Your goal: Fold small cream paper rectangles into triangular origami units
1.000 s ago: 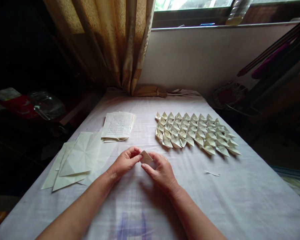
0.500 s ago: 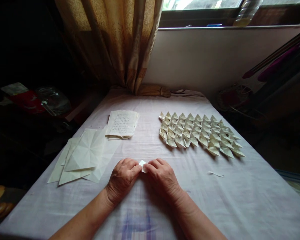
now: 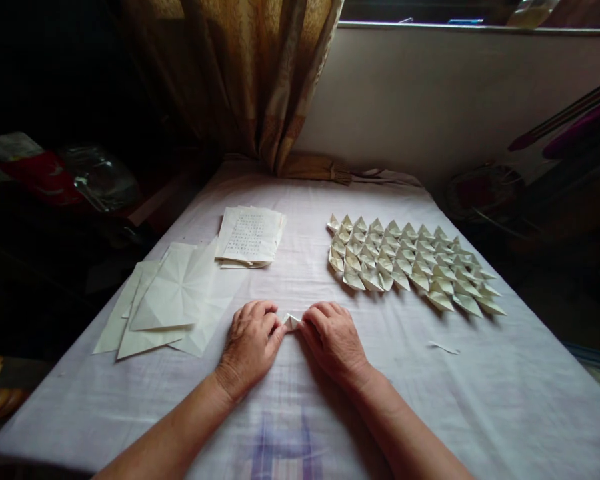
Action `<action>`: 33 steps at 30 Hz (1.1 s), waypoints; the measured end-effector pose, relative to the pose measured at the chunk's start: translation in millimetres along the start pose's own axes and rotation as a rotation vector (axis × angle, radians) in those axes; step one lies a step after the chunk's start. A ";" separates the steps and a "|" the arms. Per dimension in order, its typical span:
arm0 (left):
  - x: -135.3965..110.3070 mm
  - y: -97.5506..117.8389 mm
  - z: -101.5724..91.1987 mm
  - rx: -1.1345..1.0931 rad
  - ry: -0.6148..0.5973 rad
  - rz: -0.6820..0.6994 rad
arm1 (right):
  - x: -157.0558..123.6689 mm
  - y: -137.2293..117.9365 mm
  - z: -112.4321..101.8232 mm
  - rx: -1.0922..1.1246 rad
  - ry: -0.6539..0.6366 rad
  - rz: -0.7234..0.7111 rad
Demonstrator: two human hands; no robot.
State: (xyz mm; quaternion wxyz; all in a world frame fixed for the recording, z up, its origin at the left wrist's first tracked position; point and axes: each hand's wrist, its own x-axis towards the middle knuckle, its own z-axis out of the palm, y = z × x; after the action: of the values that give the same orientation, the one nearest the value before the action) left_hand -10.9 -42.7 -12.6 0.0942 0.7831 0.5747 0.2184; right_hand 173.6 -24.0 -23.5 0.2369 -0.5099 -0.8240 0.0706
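Observation:
Between my two hands is a small folded paper boat (image 3: 291,323), white, with a raised peak in its middle. My left hand (image 3: 251,339) pinches its left end between thumb and fingers. The right end is gripped by my right hand (image 3: 334,337), whose fingers curl over it. Both hands rest low over the cloth. Off to the right stand several rows of paper boats (image 3: 405,261) packed close together, all of the same pale paper.
Creased paper sheets (image 3: 173,297) lie overlapped at the left. Behind them sits a stack of printed pages (image 3: 250,233). A thin paper strip (image 3: 444,348) lies on the right of the tablecloth (image 3: 430,413). A gold curtain (image 3: 280,100) hangs at the table's far edge.
My hands have drawn slightly apart, and the paper between them has changed from a small flat-looking piece to a wider boat shape with a peak. The camera view has tilted slightly down.

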 end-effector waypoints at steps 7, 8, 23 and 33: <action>0.4 3.3 5.1 0.058 0.003 -0.029 | 6.5 -3.1 1.4 -0.121 -0.026 0.017; 0.2 3.3 5.7 0.068 0.001 -0.033 | 7.0 -3.6 1.4 -0.133 -0.030 0.018; 0.1 1.5 7.6 0.053 -0.020 -0.056 | 10.5 -3.7 0.8 -0.003 -0.050 0.096; 0.6 -0.7 6.5 0.011 -0.044 -0.067 | 10.2 -7.8 5.6 0.158 -0.034 0.156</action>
State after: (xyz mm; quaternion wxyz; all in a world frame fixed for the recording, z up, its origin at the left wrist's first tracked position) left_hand -8.5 -41.3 -18.6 0.1098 0.7686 0.5995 0.1946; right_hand 161.0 -18.0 -22.4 0.2561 -0.5509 -0.7776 0.1622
